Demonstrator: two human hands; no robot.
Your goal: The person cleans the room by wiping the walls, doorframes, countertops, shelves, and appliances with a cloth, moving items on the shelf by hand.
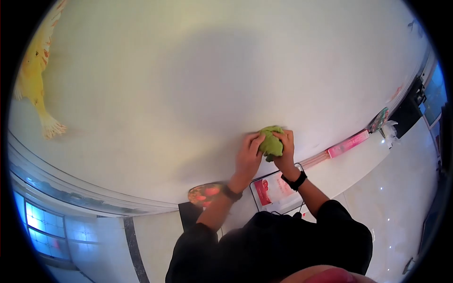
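Observation:
A crumpled green cloth (271, 144) is bunched between my two hands, up close to the pale wall surface (141, 94). My left hand (248, 153) is closed on the cloth's left side. From the right, my right hand (286, 146) grips it with fingers curled over its top. Each wrist wears a dark band. Whether the cloth presses on the wall, I cannot tell. Just below my hands lies a dark-rimmed tray (255, 193) holding a red and white packet (271, 189).
A pink box (348, 144) lies along the ledge (351, 162) to the right, near a round patterned item (379, 120) and clear plastic (390, 134). A round floral-patterned item (205, 194) is beside my left forearm. A yellow fish-like decoration (35, 75) is on the wall's far left.

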